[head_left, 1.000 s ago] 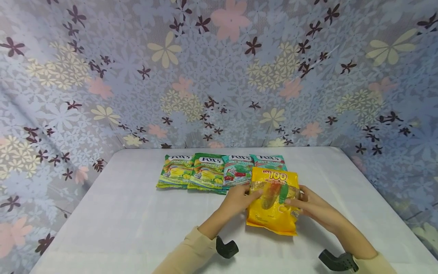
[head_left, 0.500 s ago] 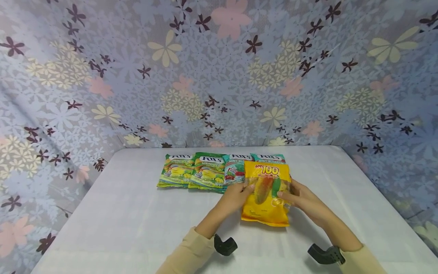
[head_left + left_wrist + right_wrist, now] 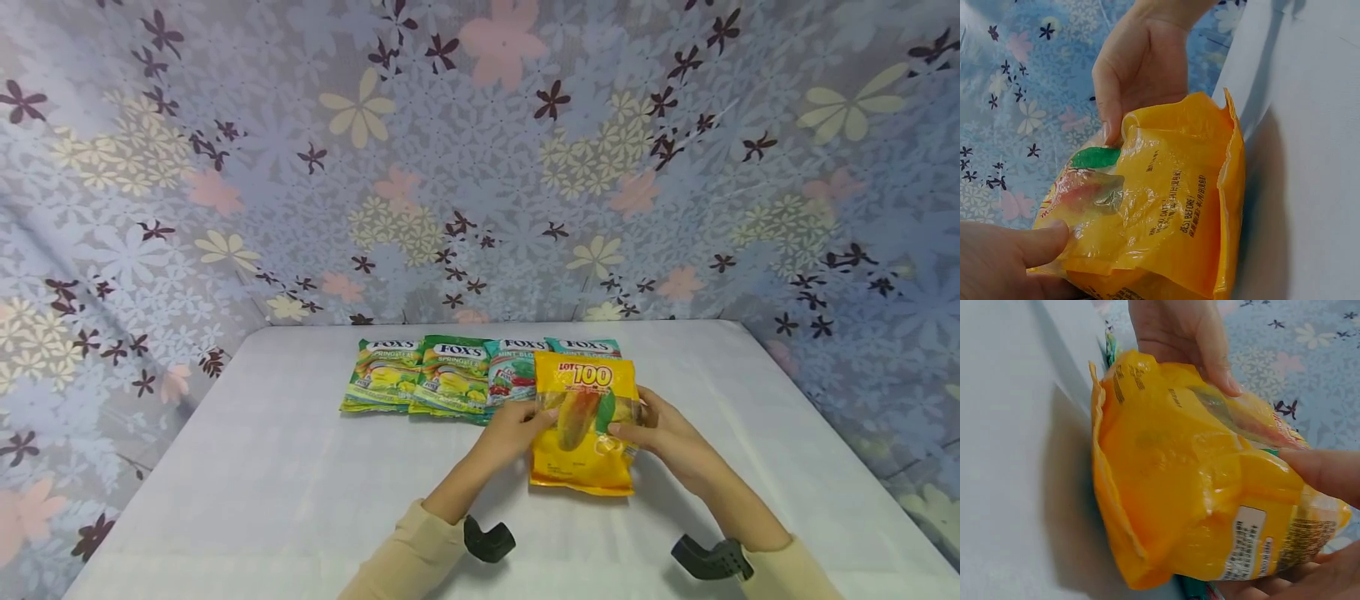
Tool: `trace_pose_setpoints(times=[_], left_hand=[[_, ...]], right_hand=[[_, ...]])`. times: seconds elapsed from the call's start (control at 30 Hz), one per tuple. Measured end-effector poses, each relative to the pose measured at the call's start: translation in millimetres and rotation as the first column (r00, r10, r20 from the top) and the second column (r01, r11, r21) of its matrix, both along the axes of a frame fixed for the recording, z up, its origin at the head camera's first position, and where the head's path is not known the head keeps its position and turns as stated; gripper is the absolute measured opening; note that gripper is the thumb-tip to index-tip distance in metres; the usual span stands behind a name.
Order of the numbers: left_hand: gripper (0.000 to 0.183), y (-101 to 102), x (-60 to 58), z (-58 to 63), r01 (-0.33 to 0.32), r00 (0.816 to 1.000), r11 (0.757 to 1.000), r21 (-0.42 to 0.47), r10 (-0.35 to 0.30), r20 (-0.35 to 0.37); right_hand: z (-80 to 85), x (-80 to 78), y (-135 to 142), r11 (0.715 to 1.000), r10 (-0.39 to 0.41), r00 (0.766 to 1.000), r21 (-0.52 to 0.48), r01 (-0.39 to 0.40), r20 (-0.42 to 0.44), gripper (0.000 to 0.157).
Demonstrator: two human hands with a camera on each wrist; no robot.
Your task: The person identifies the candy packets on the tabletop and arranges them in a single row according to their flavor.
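Observation:
A yellow candy bag marked "LOT 100", with a mango printed on its front, is held up by both hands. My left hand grips its left side, thumb on the front. The right hand grips the opposite side the same way, its fingers behind the bag. In the left wrist view the bag's bottom seam faces the white table. In the right wrist view a white printed label shows on the bag's side, near the right thumb.
Behind the yellow bag lies a row of Fox's candy bags: two green Spring Tea bags and two teal Mint Blossom bags, the right one mostly covered. The white table meets a floral cloth backdrop.
Both hands have carried the yellow bag a little left and away from me, over more of the right teal bag. In the last half second it has hardly moved.

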State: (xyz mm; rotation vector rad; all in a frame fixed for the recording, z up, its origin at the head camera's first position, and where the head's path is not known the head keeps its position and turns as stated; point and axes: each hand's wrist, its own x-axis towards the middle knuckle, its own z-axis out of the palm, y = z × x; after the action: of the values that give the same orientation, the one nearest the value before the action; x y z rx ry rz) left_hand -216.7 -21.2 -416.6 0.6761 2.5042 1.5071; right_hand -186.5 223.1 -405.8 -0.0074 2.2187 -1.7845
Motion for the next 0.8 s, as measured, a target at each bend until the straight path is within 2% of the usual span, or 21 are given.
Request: trace_pose_setpoints(times=[0.13, 0.33, 0.47, 0.7, 0.8], left_hand=[[0.032, -0.1, -1.1, -0.1, -0.015, 0.999, 1.000, 0.023, 0.014, 0.038], [0.030, 0.0, -1.7, 1.2, -0.023, 0.998, 0.999, 0.037, 0.021, 0.058], [0.029, -0.6, -2.9, 0.6, -0.020, 0.999, 0.998, 0.056, 0.018, 0.047], [0.035, -0.7, -3.2, -1.9, 0.005, 1.000, 0.997, 0.074, -0.002, -0.030], [0.035, -0.4, -3.3, -2.9, 0.005, 0.999, 0.996, 0.087, -0.001, -0.041]], right_hand=[[0.0, 0.2, -4.1, 0.994, -0.066, 0.998, -0.085, 0.066, 0.001, 0.098], [0.5, 1.8, -6.0, 0.990, -0.099, 0.994, -0.107, 0.094, -0.042, 0.090], [0.2, 2.1, -4.8, 0.990, -0.097, 0.993, -0.105, 0.089, -0.068, 0.090], [-0.1, 3.3, -2.2, 0.988, -0.116, 0.988, -0.114, 0.104, -0.106, 0.086], [0.5, 3.7, -1.3, 0.989, -0.124, 0.984, -0.093, 0.113, -0.126, 0.084]])
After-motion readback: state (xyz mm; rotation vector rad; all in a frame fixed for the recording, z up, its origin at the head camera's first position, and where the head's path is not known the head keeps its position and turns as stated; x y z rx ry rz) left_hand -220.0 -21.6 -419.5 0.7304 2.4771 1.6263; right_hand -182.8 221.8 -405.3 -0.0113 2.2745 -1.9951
